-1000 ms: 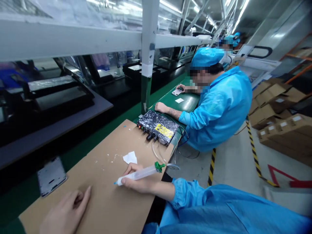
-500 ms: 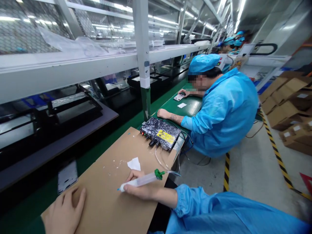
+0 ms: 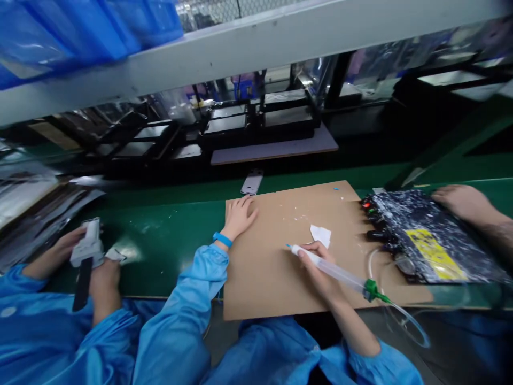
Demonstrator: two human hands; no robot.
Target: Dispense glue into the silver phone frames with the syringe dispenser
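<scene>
My right hand (image 3: 320, 267) is closed round a glue syringe (image 3: 340, 274) with a blue tip, held tilted above the brown cardboard sheet (image 3: 264, 278). A green cap on its back end joins a clear air hose (image 3: 412, 320). My left hand (image 3: 239, 216) lies flat with fingers stretched on the far left corner of the cardboard, a blue band at its wrist. Just past those fingertips a pale phone-shaped plate (image 3: 252, 182) rests on the green surface. A torn white paper scrap (image 3: 320, 235) lies beyond my right hand.
A paint-spattered control box (image 3: 436, 240) with knobs and hoses stands at the right, a co-worker's hand (image 3: 460, 203) behind it. At left another co-worker's hands hold a white and black device (image 3: 88, 251). A grey shelf beam (image 3: 224, 56) crosses above; dark frames (image 3: 286, 115) stand at the back.
The camera view has swung left, bringing the left co-worker and blue bins into sight. My right hand still holds the syringe, and my left hand still rests at the cardboard's edge.
</scene>
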